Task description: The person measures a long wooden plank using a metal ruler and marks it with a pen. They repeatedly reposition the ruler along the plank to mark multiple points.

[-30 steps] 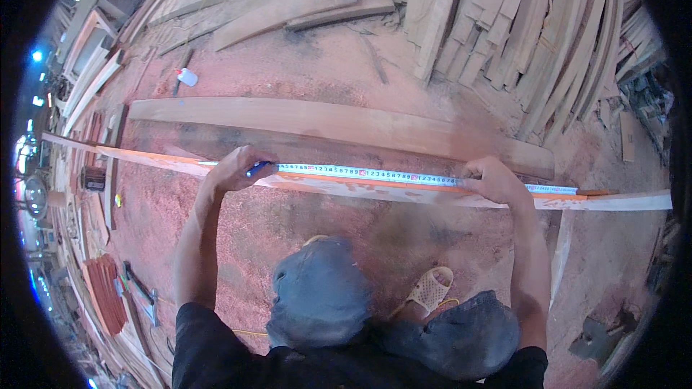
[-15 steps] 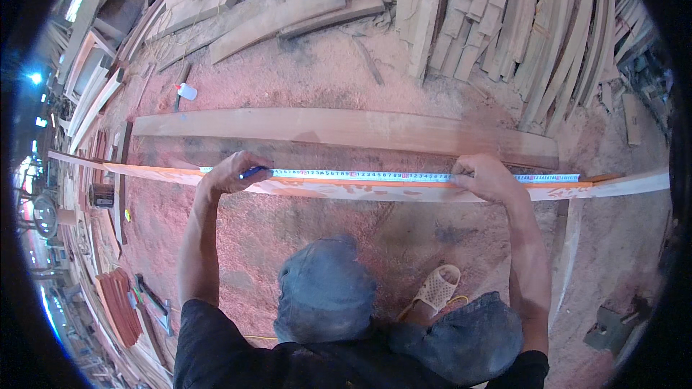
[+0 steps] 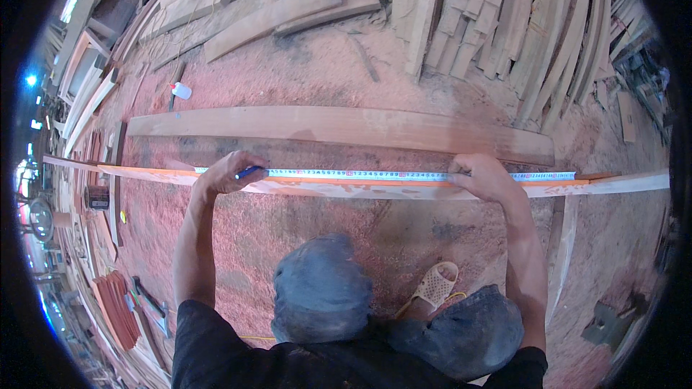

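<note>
A long narrow board [image 3: 339,190] with an orange edge stretches across in front of my knees. Along its top runs a blue-and-white measuring tape [image 3: 375,174]. My left hand [image 3: 225,174] is closed round a blue pen [image 3: 249,172] and rests at the board, over the tape's left part. Farther right, my right hand [image 3: 484,176] is closed on the tape and the board's edge, fingers bent over the far side. Its fingertips are partly hidden. Just beyond lies a wide, slightly curved plank [image 3: 339,124] on the floor.
A white bottle with a red cap [image 3: 182,91] lies behind the plank's left end. Stacked timber [image 3: 497,21] fills the back right. To the left are a dark can [image 3: 96,197] and reddish wood strips [image 3: 115,310]. My sandalled foot [image 3: 436,287] is below the board.
The whole view has shifted slightly, so everything appears a little farther left. Both hands keep their places on the tape and board.
</note>
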### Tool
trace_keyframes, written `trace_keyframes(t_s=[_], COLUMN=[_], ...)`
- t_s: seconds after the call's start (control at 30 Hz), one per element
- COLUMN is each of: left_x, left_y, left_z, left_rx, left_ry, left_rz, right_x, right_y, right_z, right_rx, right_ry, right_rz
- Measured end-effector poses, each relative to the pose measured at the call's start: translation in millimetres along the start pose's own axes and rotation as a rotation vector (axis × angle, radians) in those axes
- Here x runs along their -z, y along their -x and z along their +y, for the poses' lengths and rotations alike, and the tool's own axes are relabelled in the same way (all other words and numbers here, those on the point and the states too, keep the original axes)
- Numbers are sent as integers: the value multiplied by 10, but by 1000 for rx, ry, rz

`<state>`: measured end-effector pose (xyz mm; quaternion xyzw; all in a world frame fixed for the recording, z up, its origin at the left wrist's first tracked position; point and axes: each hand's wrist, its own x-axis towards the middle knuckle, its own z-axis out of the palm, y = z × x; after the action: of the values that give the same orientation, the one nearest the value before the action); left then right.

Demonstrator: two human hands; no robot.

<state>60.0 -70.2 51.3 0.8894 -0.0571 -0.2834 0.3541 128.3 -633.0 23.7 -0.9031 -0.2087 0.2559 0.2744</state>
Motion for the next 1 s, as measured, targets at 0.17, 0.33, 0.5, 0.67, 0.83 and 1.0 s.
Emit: trace_keyframes(t_s=[0.17,0.33,0.5,0.67,0.83,1.0], left_x=[-42,15,-80,-864,-1781,-2144], left_y=[-4,37,77,-203,-811,-998], left_z=[-130,75,716,1464,1943,1984], left_rx=[-85,-39,-178,-505,-590,-476], left_ry=[7,-130,-75,-30,272,360], left_rz=[41,19,452,475,295,286], right_x=[45,56,33,12,27,42], right_y=[19,17,-16,-48,-56,-49], right_z=[-48,-76,8,81,65,69], right_rx=[-52,-18,37,92,43,58], right_ry=[-80,-67,-49,-52,-49,-96], right_rz=[-54,-41,-59,-63,-95,-85])
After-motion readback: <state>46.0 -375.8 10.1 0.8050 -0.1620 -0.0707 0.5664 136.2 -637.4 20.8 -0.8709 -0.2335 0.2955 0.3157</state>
